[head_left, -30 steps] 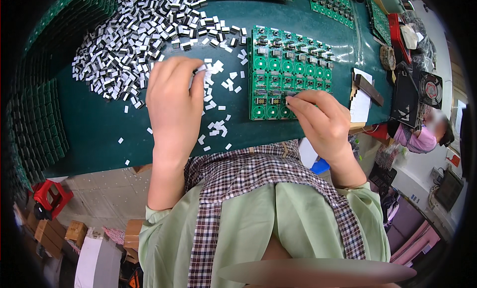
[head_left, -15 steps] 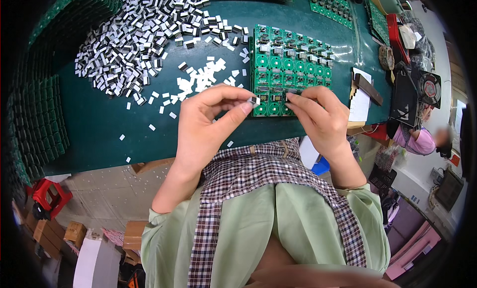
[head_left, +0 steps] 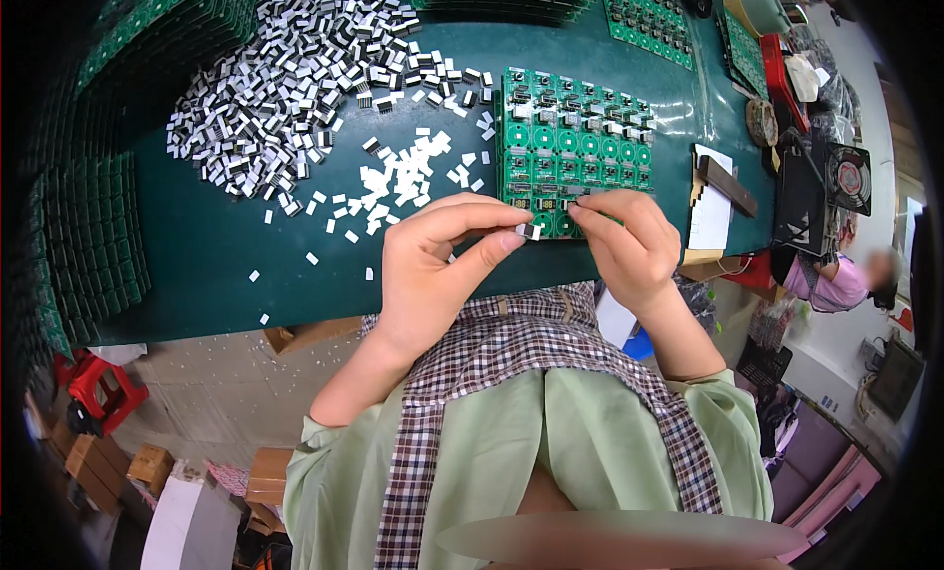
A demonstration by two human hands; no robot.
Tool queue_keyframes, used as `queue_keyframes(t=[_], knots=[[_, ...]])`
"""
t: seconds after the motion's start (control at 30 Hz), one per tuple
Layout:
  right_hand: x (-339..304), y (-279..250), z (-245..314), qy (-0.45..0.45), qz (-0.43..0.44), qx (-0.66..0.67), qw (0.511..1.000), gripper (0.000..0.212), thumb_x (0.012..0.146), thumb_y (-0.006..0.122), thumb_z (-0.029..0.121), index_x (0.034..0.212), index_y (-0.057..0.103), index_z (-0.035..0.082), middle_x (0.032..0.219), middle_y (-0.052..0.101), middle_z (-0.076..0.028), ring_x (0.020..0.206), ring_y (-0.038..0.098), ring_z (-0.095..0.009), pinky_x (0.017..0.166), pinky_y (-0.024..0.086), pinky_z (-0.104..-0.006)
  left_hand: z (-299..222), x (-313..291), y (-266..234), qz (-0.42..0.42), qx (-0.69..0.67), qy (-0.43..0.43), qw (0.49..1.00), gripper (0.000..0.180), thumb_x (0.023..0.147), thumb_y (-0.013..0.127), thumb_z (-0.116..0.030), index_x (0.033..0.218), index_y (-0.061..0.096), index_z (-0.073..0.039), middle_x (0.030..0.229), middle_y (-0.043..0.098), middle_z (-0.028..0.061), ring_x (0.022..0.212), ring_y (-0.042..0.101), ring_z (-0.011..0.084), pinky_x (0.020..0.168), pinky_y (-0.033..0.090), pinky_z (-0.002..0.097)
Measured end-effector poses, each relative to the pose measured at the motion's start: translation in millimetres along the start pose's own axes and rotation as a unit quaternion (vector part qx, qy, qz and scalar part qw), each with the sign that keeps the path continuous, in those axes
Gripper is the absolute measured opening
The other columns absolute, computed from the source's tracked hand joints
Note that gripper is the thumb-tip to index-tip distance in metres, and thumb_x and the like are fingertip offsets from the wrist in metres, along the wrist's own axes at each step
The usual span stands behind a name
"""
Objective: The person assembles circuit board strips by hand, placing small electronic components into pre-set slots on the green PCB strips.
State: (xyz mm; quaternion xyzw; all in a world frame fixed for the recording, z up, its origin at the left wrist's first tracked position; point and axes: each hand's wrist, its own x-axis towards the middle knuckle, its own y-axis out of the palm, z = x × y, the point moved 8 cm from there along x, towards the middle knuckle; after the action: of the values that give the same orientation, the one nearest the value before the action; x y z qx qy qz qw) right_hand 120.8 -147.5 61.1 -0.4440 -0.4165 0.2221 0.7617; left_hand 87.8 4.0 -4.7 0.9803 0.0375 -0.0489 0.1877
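Note:
Between the thumb and fingers of my left hand (head_left: 442, 260) is a small white-and-black digit display (head_left: 529, 232), held just in front of the board panel's near edge. The green circuit board panel (head_left: 570, 142) lies on the table, with rows of round outlines and small parts. My right hand (head_left: 634, 240) pinches at another digit display (head_left: 567, 206) on the panel's near row; the fingertips partly cover it. To its left, two digit displays sit on that same row with their faces showing.
A large heap of loose digit displays (head_left: 285, 98) covers the table's far left. Scattered white tabs (head_left: 403, 177) lie between heap and panel. Stacks of green boards (head_left: 93, 245) stand at the left and back. A dark bar (head_left: 728, 184) rests on paper at the right.
My left hand has moved right and slightly nearer to me with its display, closer to my right hand. The right hand stays at the near row. The whole view has shifted slightly.

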Motion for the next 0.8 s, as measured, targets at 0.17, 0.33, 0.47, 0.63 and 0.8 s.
queue_keyframes(t=[0.17, 0.33, 0.47, 0.63, 0.8], knots=[[13, -9, 14, 0.086, -0.04, 0.165, 0.982, 0.028, 0.06, 0.079, 0.003, 0.085, 0.067, 0.001, 0.086, 0.064, -0.009, 0.074, 0.064, -0.022, 0.061, 0.052, -0.0294, -9, -4, 9, 0.006, 0.094, 0.065, 0.993, 0.018, 0.078, 0.067, 0.002, 0.096, 0.07, -0.001, 0.088, 0.068, 0.0099, 0.079, 0.063, 0.0164, 0.069, 0.05, 0.0256], [10, 2, 11, 0.142, -0.028, 0.235, 0.961, 0.023, 0.063, 0.077, -0.002, 0.083, 0.066, 0.0, 0.085, 0.065, -0.01, 0.075, 0.065, -0.023, 0.065, 0.052, -0.0302, -21, -8, 15, -0.022, 0.217, 0.168, 0.961, 0.019, 0.073, 0.069, 0.002, 0.091, 0.069, -0.001, 0.082, 0.066, 0.0113, 0.075, 0.063, 0.0234, 0.066, 0.05, 0.0295], [6, 7, 6, 0.171, 0.001, 0.294, 0.94, 0.023, 0.065, 0.077, -0.002, 0.085, 0.064, -0.001, 0.086, 0.063, -0.011, 0.076, 0.064, -0.021, 0.065, 0.054, -0.029, -36, -16, 21, -0.019, 0.273, 0.285, 0.919, 0.013, 0.069, 0.07, 0.004, 0.079, 0.064, -0.001, 0.081, 0.064, 0.0103, 0.075, 0.062, 0.0232, 0.066, 0.048, 0.0295], [4, 22, 0, 0.215, 0.093, 0.477, 0.847, 0.023, 0.069, 0.075, -0.001, 0.089, 0.062, -0.002, 0.089, 0.061, -0.012, 0.077, 0.063, -0.017, 0.064, 0.055, -0.0264, -15, -12, 27, 0.08, 0.126, 0.139, 0.979, 0.011, 0.074, 0.066, 0.004, 0.082, 0.06, -0.001, 0.083, 0.062, 0.0102, 0.077, 0.061, 0.0211, 0.068, 0.048, 0.0307], [14, -1, 13, 0.089, 0.063, 0.229, 0.967, 0.021, 0.069, 0.075, -0.001, 0.087, 0.063, -0.002, 0.085, 0.064, -0.011, 0.074, 0.064, -0.019, 0.061, 0.054, -0.0277, -18, -12, 28, 0.051, 0.245, 0.206, 0.946, 0.022, 0.075, 0.067, 0.003, 0.096, 0.066, 0.0, 0.091, 0.066, 0.0128, 0.081, 0.065, 0.023, 0.068, 0.052, 0.03]])
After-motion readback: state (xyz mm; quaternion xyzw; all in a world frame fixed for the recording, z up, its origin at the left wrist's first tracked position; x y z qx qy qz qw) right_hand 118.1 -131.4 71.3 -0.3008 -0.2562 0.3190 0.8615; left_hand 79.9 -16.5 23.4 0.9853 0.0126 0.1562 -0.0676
